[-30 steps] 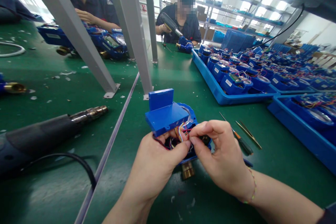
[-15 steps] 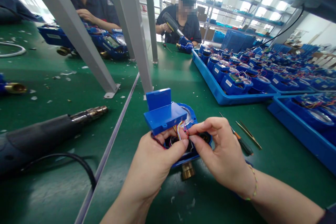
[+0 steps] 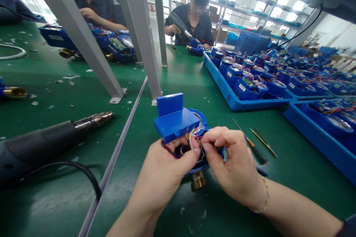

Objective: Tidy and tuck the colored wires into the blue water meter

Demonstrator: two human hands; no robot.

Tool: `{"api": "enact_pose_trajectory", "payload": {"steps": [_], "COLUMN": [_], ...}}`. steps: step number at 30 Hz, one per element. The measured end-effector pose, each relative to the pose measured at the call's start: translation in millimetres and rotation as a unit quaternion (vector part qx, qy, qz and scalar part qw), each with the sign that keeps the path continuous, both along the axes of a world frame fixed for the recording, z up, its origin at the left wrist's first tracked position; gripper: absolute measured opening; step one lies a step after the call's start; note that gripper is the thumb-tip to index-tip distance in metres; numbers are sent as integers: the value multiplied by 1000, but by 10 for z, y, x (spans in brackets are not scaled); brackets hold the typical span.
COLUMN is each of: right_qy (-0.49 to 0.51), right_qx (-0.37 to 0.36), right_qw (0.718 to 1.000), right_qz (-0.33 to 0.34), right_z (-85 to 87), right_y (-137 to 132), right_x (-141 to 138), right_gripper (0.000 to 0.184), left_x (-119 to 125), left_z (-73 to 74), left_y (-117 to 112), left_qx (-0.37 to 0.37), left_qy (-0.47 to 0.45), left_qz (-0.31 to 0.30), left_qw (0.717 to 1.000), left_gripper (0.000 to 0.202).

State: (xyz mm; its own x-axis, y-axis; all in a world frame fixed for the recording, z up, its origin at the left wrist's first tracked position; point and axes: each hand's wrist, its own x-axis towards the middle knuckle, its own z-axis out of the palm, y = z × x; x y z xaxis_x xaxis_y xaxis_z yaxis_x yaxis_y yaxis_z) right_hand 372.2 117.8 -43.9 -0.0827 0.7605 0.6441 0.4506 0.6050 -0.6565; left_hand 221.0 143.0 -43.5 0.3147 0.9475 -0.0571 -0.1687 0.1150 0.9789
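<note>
A blue water meter (image 3: 191,126) with an open lid and a brass fitting (image 3: 199,179) sits on the green bench in front of me. Coloured wires (image 3: 194,139) spill from its open body. My left hand (image 3: 164,170) grips the meter's near left side, with its thumb pinching the wires. My right hand (image 3: 233,164) is closed in a pinch on the same wires, fingertip to fingertip with the left thumb.
A heat gun (image 3: 41,146) with a black cord lies at the left. A screwdriver (image 3: 251,146) and tweezers (image 3: 263,141) lie right of the meter. Blue trays (image 3: 230,98) of meters fill the right side. Grey frame legs (image 3: 141,33) stand ahead. Two other people work across the bench.
My right fingers have curled a little tighter over the wires. The meter and my left hand have barely shifted.
</note>
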Motion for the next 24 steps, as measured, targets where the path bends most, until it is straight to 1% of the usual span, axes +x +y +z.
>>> {"api": "enact_pose_trajectory", "payload": {"steps": [4,6,8,10,12,14,16,18,20,24], "right_qy": [31,47,18,-43,-89,-102,-98,-83,-44,67], "right_qx": [4,-36,-97,-130,-126,-117,-127,-154,-199,-297], "right_qw": [999,997,994,991,988,988,987,985,979,951], "right_qz": [-22,-42,-40,-10,12,9,-3,-4,6,54], "right_z": [-18,-7,32,84,123,138,134,128,129,137], "right_y": [5,4,9,20,34,47,61,74,90,123], "right_x": [58,93,112,113,102,94,96,109,129,169], "right_gripper": [22,19,21,23,18,12,11,11,12,14], "left_x": [6,3,-3,-10,-14,-16,-19,-24,-29,-31], "left_z": [18,16,7,-3,-10,-11,-6,1,7,16], "left_y": [4,10,18,27,35,40,45,49,53,58], "left_qx": [-14,-30,-48,-57,-62,-72,-84,-92,-94,-86], "left_qy": [-34,-64,-98,-127,-149,-164,-176,-182,-181,-177], "left_qz": [19,22,14,5,13,21,20,14,10,-8], "left_qw": [999,997,994,990,987,984,981,979,979,980], "left_gripper": [8,9,8,9,11,11,12,13,14,14]}}
